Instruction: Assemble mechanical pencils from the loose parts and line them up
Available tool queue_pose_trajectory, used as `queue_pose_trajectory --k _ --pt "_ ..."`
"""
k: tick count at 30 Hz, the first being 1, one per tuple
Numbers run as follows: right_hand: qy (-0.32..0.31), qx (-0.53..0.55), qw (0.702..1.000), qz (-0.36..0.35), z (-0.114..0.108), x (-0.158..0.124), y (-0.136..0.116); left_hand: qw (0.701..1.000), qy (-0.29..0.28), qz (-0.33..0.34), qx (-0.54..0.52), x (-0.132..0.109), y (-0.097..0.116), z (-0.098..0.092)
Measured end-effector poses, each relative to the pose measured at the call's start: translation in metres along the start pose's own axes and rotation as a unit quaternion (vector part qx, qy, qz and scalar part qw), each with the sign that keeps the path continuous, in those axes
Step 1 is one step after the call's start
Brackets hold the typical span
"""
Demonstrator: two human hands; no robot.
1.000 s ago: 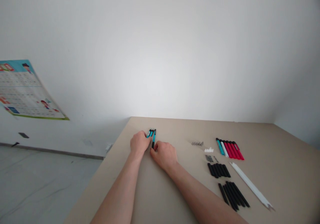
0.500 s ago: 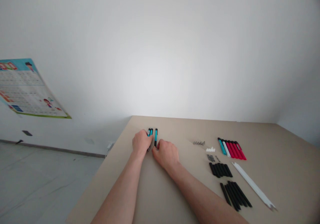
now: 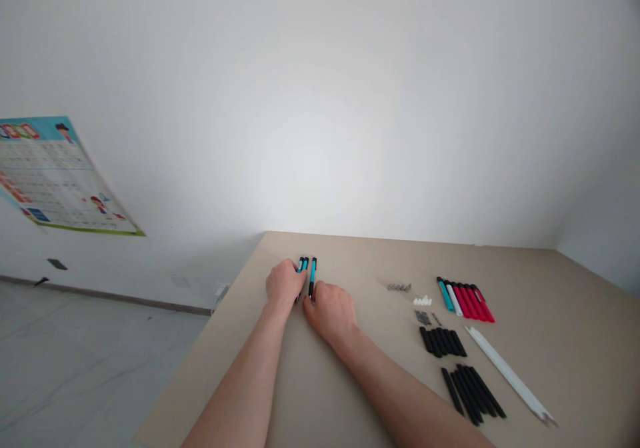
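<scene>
Beige is spread across the table [image 3: 370,368], its far edge set against a plain white wall [image 3: 350,101]. On the left, a printed poster [image 3: 65,175] is fixed to the wall, and a pale, marble-veined floor [image 3: 100,368] is bordered by a dark skirting [image 3: 150,307]. Near the table's left edge, a white socket [image 3: 221,290] can be seen low on the wall.

On the table's right side, parts are laid out in groups: springs [image 3: 399,287], white bits [image 3: 423,301], metal bits [image 3: 423,317], short black tubes [image 3: 443,342], long black tubes [image 3: 474,395], white rods [image 3: 510,373] and a row of coloured barrels [image 3: 466,300] — teal, white and red.

Toward the far left of the table, two teal-and-black pens [image 3: 306,263] are partly covered by the left hand [image 3: 283,285]. Its fingers are curled beside them; whether the pair is gripped cannot be told. The lower end of a third pen [image 3: 313,275] is met by the bent thumb and forefinger of the right hand [image 3: 333,308]; whether it is pinched or only touched cannot be told.

Compared with a second ago, the third pen has been moved away from the pair — a narrow strip of table is now shown between them. The groups at right have been left in place.
</scene>
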State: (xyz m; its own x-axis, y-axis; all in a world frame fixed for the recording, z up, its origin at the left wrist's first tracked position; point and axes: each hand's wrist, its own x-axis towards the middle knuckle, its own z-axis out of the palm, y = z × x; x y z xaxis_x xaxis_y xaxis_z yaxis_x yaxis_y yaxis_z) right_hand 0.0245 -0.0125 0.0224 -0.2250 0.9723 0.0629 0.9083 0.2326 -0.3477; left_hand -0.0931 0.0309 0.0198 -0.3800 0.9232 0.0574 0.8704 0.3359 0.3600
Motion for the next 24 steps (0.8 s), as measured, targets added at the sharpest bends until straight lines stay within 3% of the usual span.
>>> queue_pose_trajectory --k 24 --pt "0.000 0.032 0.999 -0.033 0.0004 -0.0010 0.0001 0.999 0.006 0.011 0.031 -0.0014 0.0020 0.0003"
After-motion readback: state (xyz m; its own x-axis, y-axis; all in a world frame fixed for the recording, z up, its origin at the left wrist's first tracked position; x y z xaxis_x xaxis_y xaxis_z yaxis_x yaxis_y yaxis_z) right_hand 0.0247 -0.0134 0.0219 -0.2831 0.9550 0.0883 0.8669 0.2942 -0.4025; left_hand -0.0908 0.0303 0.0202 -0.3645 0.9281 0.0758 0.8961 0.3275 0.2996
